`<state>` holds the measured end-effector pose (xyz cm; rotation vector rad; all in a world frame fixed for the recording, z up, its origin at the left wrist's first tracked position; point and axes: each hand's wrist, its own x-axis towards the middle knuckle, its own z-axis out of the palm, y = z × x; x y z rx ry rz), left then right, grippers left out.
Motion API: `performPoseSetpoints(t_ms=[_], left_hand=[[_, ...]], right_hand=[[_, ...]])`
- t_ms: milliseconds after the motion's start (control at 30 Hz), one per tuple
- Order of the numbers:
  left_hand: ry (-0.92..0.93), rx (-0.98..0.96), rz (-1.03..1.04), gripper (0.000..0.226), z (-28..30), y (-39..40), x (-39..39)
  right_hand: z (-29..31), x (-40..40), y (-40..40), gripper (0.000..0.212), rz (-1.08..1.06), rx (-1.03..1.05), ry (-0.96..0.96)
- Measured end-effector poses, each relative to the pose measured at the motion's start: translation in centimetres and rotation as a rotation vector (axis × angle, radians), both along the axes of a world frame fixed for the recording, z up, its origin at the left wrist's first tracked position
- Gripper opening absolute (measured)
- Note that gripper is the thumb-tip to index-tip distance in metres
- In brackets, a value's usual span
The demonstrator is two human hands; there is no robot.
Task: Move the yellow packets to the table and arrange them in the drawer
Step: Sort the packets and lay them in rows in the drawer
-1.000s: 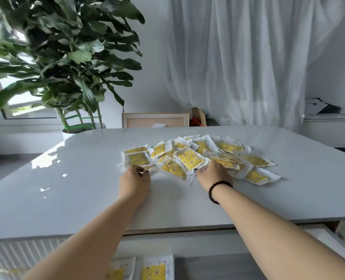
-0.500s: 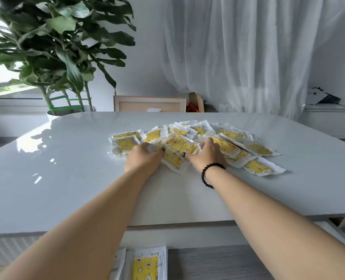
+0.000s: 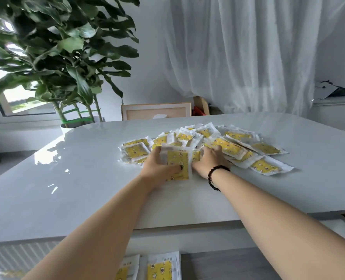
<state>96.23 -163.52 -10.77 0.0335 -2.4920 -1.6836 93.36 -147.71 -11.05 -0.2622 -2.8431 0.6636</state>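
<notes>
Plant (image 3: 52, 57), curtain (image 3: 248, 57) and picture frame (image 3: 156, 111) behind table (image 3: 86, 188).

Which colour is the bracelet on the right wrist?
Black beads; the bracelet shows clearly in the head view.

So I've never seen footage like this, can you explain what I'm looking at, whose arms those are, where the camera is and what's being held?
There is no machine here. The camera sits on a person's head and looks forward and down, so the two bare arms are the wearer's own. In front is a pale table with a heap of yellow packets spread over it. The left hand grips one packet, thumb across its face. The right hand, with a black bead bracelet on the wrist, reaches into the heap; its fingers are mostly hidden. At the bottom edge, below the tabletop, more packets lie in what seems to be the drawer. A leafy plant and a white curtain stand behind.
</notes>
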Motion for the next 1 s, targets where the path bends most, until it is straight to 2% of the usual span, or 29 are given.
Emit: performPoseSetpoints(t_ms=[33, 133, 167, 267, 300, 367, 467, 533, 567, 633, 700, 800, 867, 933, 1000], left_hand=[[0.002, 0.05, 0.012, 0.079, 0.0, -0.1, -0.3], [0.061, 0.309, 0.112, 0.047, -0.3, -1.1, -1.1], [0.068, 0.378, 0.152, 0.042, -0.4, -1.4, -1.3], [0.11, 0.487, 0.281, 0.031, -0.7, -2.0, -1.9], [0.125, 0.462, 0.308, 0.025, -0.8, -2.0, -2.1], [0.145, 0.225, 0.288, 0.019, -0.7, -1.4, -2.0], [0.24, -0.255, 0.116, 0.032, -0.7, 0.3, -1.1], [0.28, -0.407, 0.025, 0.048, -0.9, 0.9, -0.6], [0.267, -0.415, 0.006, 0.054, -1.0, 0.8, -0.5], [0.222, -0.349, 0.014, 0.056, -0.6, 0.4, -0.6], [0.24, -0.283, 0.04, 0.049, -0.3, 0.2, -0.8], [0.259, -0.012, 0.087, 0.038, -0.4, -0.6, -1.1], [0.202, 0.206, 0.12, 0.043, -0.7, -1.3, -1.6], [0.147, 0.331, 0.148, 0.058, -0.8, -1.8, -2.0], [0.162, 0.428, 0.155, 0.038, -0.9, -1.9, -2.3]], right_hand=[[0.0, 0.0, 0.0, 0.053, -0.005, -0.015, -0.002], [-0.1, -0.3, 0.2, 0.069, -0.005, -0.1, 0.004], [-0.2, -0.3, 0.3, 0.068, -0.003, -0.136, 0.024], [-0.4, -0.6, 0.6, 0.046, 0.007, -0.332, 0.157], [-0.3, -0.6, 0.7, 0.042, 0.011, -0.405, 0.207], [-0.2, -0.5, 0.6, 0.038, 0.036, -0.501, 0.281], [0.0, 0.0, 0.3, 0.039, 0.071, -0.588, 0.371], [-0.1, 0.2, 0.3, 0.043, 0.068, -0.637, 0.424], [-0.1, 0.3, 0.3, 0.045, 0.063, -0.665, 0.448], [-0.1, 0.2, 0.4, 0.054, 0.058, -0.702, 0.5], [-0.1, 0.1, 0.4, 0.061, 0.061, -0.679, 0.535], [-0.3, -0.4, 0.6, 0.05, 0.114, -0.607, 0.528], [-0.6, -0.7, 0.5, 0.04, 0.131, -0.622, 0.499], [-0.8, -1.0, 0.4, 0.037, 0.135, -0.68, 0.47], [-0.9, -1.2, 0.6, 0.038, 0.132, -0.731, 0.444]])
